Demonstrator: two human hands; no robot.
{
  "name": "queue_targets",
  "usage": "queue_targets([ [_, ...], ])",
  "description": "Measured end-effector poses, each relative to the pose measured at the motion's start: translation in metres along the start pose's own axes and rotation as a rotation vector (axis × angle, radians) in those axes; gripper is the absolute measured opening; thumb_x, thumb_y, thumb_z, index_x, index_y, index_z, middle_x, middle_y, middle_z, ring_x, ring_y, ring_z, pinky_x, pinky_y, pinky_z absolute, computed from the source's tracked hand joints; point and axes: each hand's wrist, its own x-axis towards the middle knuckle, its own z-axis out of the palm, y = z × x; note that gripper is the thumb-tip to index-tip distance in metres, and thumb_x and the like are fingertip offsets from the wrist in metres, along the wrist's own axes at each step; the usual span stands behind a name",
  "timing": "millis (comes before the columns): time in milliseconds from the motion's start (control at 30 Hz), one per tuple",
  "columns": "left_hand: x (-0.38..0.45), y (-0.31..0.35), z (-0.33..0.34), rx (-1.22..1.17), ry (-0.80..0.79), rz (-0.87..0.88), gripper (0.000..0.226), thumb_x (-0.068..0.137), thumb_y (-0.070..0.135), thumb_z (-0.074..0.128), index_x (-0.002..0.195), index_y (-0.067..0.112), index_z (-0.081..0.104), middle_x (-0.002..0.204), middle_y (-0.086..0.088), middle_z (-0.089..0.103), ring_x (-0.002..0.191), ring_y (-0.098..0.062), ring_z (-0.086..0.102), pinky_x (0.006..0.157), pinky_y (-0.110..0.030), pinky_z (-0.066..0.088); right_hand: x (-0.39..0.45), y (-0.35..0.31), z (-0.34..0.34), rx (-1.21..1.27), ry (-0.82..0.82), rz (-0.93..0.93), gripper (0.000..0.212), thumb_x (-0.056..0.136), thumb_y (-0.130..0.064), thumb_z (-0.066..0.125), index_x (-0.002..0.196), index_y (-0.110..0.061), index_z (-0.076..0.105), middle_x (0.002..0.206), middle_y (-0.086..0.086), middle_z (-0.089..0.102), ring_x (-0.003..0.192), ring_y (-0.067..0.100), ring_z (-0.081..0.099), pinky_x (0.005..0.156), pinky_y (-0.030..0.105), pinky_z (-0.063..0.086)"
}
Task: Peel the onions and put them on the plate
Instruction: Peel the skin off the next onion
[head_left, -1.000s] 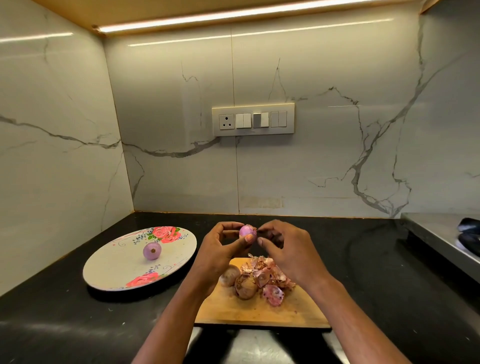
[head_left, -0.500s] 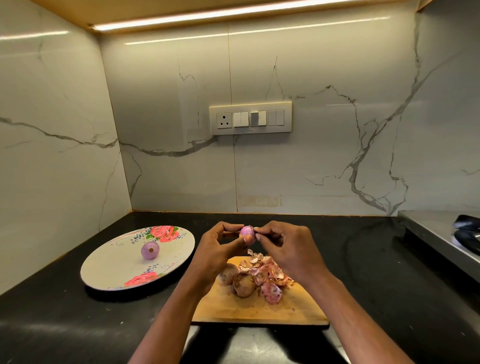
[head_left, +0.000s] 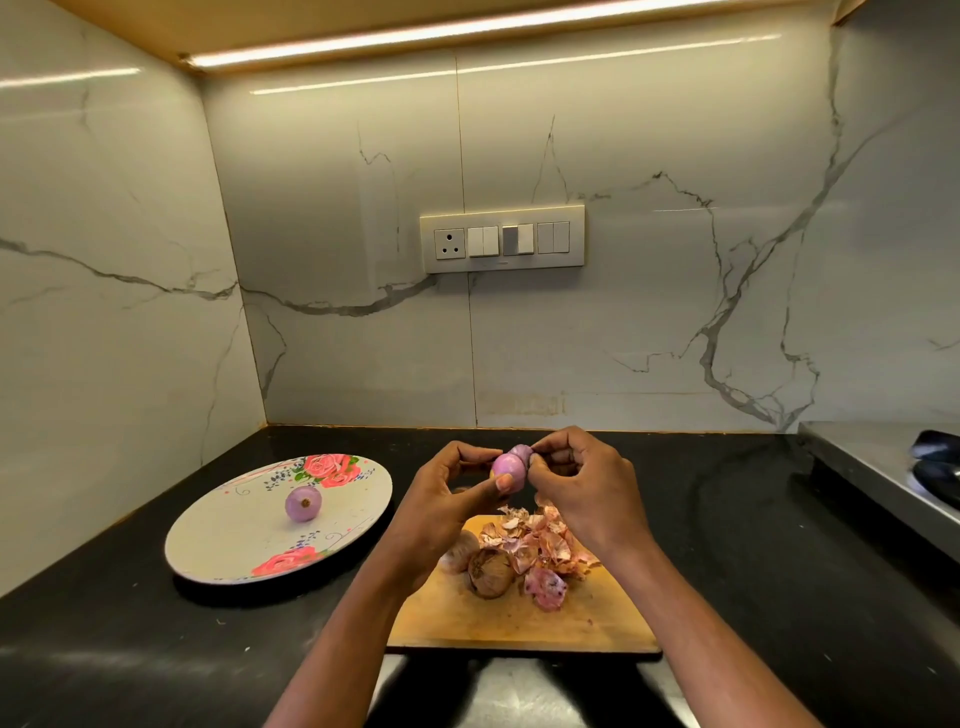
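The left hand (head_left: 447, 499) pinches a small pink onion (head_left: 510, 464) between thumb and fingertips, holding it up above the far end of the cutting board (head_left: 519, 618). The right hand (head_left: 582, 483) sits just to the onion's right, its fingertips curled onto the onion's upper right side, apparently nipping at skin there. The onion looks nearly bare. The plate (head_left: 223, 540), with one peeled onion (head_left: 303, 503) on it, lies to the left of the left hand and lower, on the dark surface (head_left: 130, 639). That makes the left hand the nearer one for the drop, I judge. Below the hands, unpeeled onions (head_left: 488, 571) lie beside loose peels (head_left: 545, 551).
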Motion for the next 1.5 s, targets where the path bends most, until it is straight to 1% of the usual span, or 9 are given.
queue_targets([
  [167,-0.001,-0.001,-0.002,0.038,-0.003,0.014,0.046,0.076,0.033,0.076,0.118,0.021,0.062,0.12,0.001,0.065,0.107,-0.016,0.069,0.089,-0.032,0.059,0.0,0.001,0.003,0.097,-0.025,0.078,0.008,0.088,-0.027,0.074,0.093,-0.03,0.068,0.086,-0.011,0.072,0.082,-0.001,0.069,0.067,0.019,0.059],
  [300,-0.001,0.0,-0.004,0.066,0.032,0.029,0.05,0.072,0.037,0.075,0.118,0.025,0.062,0.118,0.008,0.066,0.111,-0.009,0.063,0.088,-0.023,0.052,0.001,0.002,-0.002,0.231,-0.153,0.124,0.013,0.095,-0.021,0.067,0.104,-0.029,0.073,0.094,-0.009,0.074,0.087,0.009,0.071,0.072,0.024,0.06],
  [400,0.0,-0.001,-0.003,0.042,0.038,0.035,0.049,0.071,0.036,0.077,0.118,0.026,0.064,0.116,0.01,0.068,0.11,-0.008,0.065,0.087,-0.024,0.055,0.001,0.003,-0.008,0.278,-0.259,0.134,0.021,0.091,-0.03,0.07,0.112,-0.027,0.074,0.1,-0.01,0.074,0.093,0.008,0.069,0.076,0.025,0.06],
  [600,-0.001,-0.001,0.001,-0.001,0.059,0.03,0.049,0.069,0.036,0.081,0.114,0.025,0.065,0.112,0.01,0.07,0.107,-0.005,0.066,0.085,-0.024,0.056,0.002,0.003,-0.007,0.312,-0.236,0.141,0.015,0.088,-0.026,0.073,0.102,-0.023,0.079,0.094,-0.008,0.076,0.094,0.009,0.069,0.074,0.025,0.059],
  [833,-0.002,0.0,0.003,0.02,0.087,0.057,0.053,0.067,0.03,0.083,0.114,0.021,0.063,0.112,0.005,0.069,0.101,0.0,0.067,0.078,-0.019,0.056,-0.001,0.005,0.005,0.022,-0.043,-0.017,0.007,0.094,-0.027,0.067,0.098,-0.03,0.072,0.088,-0.016,0.071,0.084,0.005,0.069,0.071,0.025,0.061],
  [1067,0.0,-0.002,0.001,0.027,0.067,0.037,0.049,0.069,0.021,0.085,0.113,0.024,0.063,0.114,0.01,0.067,0.106,-0.01,0.067,0.079,-0.02,0.056,0.002,0.007,0.005,0.02,-0.059,0.089,0.007,0.097,-0.023,0.064,0.098,-0.026,0.07,0.089,-0.011,0.071,0.081,0.008,0.07,0.067,0.021,0.06],
  [1167,0.0,-0.003,0.001,0.037,0.025,0.044,0.052,0.064,0.029,0.085,0.112,0.027,0.064,0.111,0.014,0.069,0.107,-0.008,0.067,0.082,-0.022,0.056,0.003,0.009,-0.002,-0.014,-0.03,0.124,0.009,0.097,-0.018,0.063,0.096,-0.026,0.067,0.087,-0.013,0.069,0.076,0.0,0.067,0.059,0.01,0.052],
  [1367,0.0,-0.001,0.0,0.032,0.077,0.049,0.042,0.076,0.029,0.081,0.114,0.028,0.064,0.112,0.015,0.07,0.107,0.0,0.065,0.081,-0.02,0.054,-0.001,0.013,-0.007,-0.294,-0.33,0.139,0.011,0.094,-0.029,0.067,0.104,-0.031,0.073,0.091,-0.021,0.064,0.087,0.0,0.061,0.07,0.013,0.046],
  [1500,0.0,-0.001,-0.002,0.017,0.107,0.031,0.047,0.074,0.041,0.077,0.117,0.028,0.063,0.114,0.011,0.07,0.105,0.002,0.065,0.083,-0.02,0.052,0.001,0.005,-0.007,-0.232,-0.342,0.056,0.035,0.089,-0.034,0.072,0.124,-0.032,0.066,0.109,-0.017,0.063,0.097,-0.001,0.06,0.073,0.012,0.048],
])
